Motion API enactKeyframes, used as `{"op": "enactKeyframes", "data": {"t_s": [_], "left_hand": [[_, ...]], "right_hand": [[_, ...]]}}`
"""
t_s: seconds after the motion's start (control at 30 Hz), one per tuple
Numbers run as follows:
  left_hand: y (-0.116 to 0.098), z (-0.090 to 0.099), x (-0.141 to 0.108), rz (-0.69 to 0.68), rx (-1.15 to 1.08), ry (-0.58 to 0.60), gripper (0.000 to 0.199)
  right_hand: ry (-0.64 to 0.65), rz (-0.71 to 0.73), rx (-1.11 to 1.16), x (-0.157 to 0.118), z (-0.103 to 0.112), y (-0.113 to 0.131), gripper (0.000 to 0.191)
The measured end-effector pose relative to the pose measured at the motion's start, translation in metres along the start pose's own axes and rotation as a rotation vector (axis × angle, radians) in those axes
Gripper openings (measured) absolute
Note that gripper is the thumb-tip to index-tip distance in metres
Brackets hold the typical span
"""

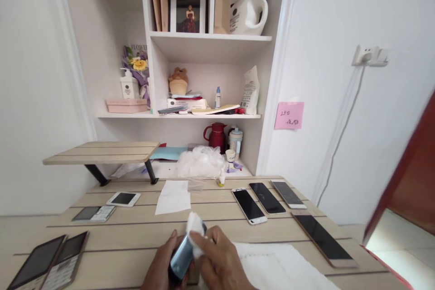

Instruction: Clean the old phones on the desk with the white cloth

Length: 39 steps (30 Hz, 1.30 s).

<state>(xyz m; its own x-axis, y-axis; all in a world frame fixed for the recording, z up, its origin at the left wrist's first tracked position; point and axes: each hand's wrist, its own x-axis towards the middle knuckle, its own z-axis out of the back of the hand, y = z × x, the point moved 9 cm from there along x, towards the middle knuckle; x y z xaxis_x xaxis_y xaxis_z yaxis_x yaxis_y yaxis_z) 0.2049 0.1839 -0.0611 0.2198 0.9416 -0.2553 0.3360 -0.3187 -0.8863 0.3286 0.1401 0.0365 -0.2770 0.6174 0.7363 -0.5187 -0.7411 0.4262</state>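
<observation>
My left hand (163,260) is wrapped round a dark, shiny blue mobile phone (182,257), which is tilted above the table near its front edge. In my right hand (220,258) is a white wipe (195,224), pinched under the fingers and pressed against the phone's upper part. The wipe and fingers hide part of the phone. A larger white cloth (278,265) lies on the table beside my right hand. Just beyond the hands rests a sheet of white paper (174,197).
Several smartphones lie at the right, among them a white-framed smartphone (249,206) and a gold smartphone (324,240). Keypad phones (66,260) lie at the left, near a raised wooden stand (102,152). A small dropper bottle (222,176) stands at the table's back, before the shelves (210,48).
</observation>
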Motion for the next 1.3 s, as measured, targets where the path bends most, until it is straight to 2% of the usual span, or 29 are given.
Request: {"op": "enactKeyframes", "data": {"t_s": [0.07, 0.13, 0.2, 0.33, 0.37, 0.47, 0.57, 0.6, 0.67, 0.73, 0.77, 0.83, 0.93, 1.0, 1.07, 1.17, 1.23, 1.3], "left_hand": [[0.002, -0.004, -0.001, 0.032, -0.061, 0.035, 0.059], [0.001, -0.006, -0.002, 0.036, -0.105, 0.062, 0.059], [-0.001, -0.006, -0.001, 0.014, -0.074, 0.073, 0.060], [0.000, -0.003, 0.002, -0.007, 0.010, 0.070, 0.059], [0.002, -0.002, 0.002, 0.011, -0.011, 0.058, 0.059], [0.009, -0.007, -0.002, 0.127, -0.209, 0.065, 0.053], [0.006, -0.018, -0.007, 0.165, -0.369, 0.128, 0.045], [0.004, -0.018, -0.007, 0.151, -0.343, 0.130, 0.047], [0.001, -0.014, -0.006, 0.091, -0.197, 0.101, 0.055], [-0.005, -0.010, -0.003, 0.002, -0.063, 0.067, 0.058], [-0.007, -0.008, -0.003, -0.030, -0.035, 0.051, 0.057], [-0.005, -0.006, -0.003, -0.007, -0.088, 0.028, 0.055], [-0.001, -0.011, -0.006, 0.086, -0.278, 0.040, 0.049], [-0.004, -0.016, -0.008, 0.086, -0.273, 0.081, 0.044], [-0.010, -0.013, -0.008, 0.008, -0.114, 0.072, 0.046], [-0.018, -0.011, -0.007, -0.120, 0.116, 0.064, 0.051], [-0.019, -0.013, -0.008, -0.147, 0.131, 0.085, 0.050], [-0.017, -0.012, -0.008, -0.124, 0.057, 0.070, 0.049]], "right_hand": [[0.082, 0.016, 0.006, -0.003, -0.012, 0.009, 0.040], [0.084, 0.014, -0.007, -0.004, -0.013, 0.012, 0.035], [0.037, 0.005, -0.038, -0.001, -0.004, 0.010, 0.042], [-0.138, -0.048, -0.045, 0.005, 0.020, -0.004, 0.055], [-0.133, -0.048, -0.028, 0.005, 0.018, -0.004, 0.053], [0.006, -0.025, 0.053, 0.000, -0.008, 0.005, 0.034], [0.072, -0.131, 0.097, -0.007, -0.024, 0.004, 0.011], [0.080, -0.146, 0.080, -0.007, -0.024, 0.002, 0.012], [0.070, -0.102, 0.012, -0.004, -0.016, 0.002, 0.029], [0.005, -0.043, -0.060, -0.001, -0.003, 0.002, 0.047], [-0.020, -0.045, -0.067, -0.001, 0.001, 0.001, 0.050], [-0.023, -0.071, -0.041, -0.003, -0.002, -0.001, 0.042], [0.038, -0.162, 0.036, -0.009, -0.021, -0.002, 0.010], [0.056, -0.170, 0.057, -0.010, -0.025, -0.002, 0.006], [0.056, -0.112, 0.044, -0.007, -0.018, -0.001, 0.021], [-0.056, -0.038, -0.020, -0.001, 0.008, -0.001, 0.049], [-0.062, -0.016, -0.027, 0.001, 0.012, 0.003, 0.049], [0.023, -0.007, -0.014, 0.000, 0.002, 0.010, 0.041]]}}
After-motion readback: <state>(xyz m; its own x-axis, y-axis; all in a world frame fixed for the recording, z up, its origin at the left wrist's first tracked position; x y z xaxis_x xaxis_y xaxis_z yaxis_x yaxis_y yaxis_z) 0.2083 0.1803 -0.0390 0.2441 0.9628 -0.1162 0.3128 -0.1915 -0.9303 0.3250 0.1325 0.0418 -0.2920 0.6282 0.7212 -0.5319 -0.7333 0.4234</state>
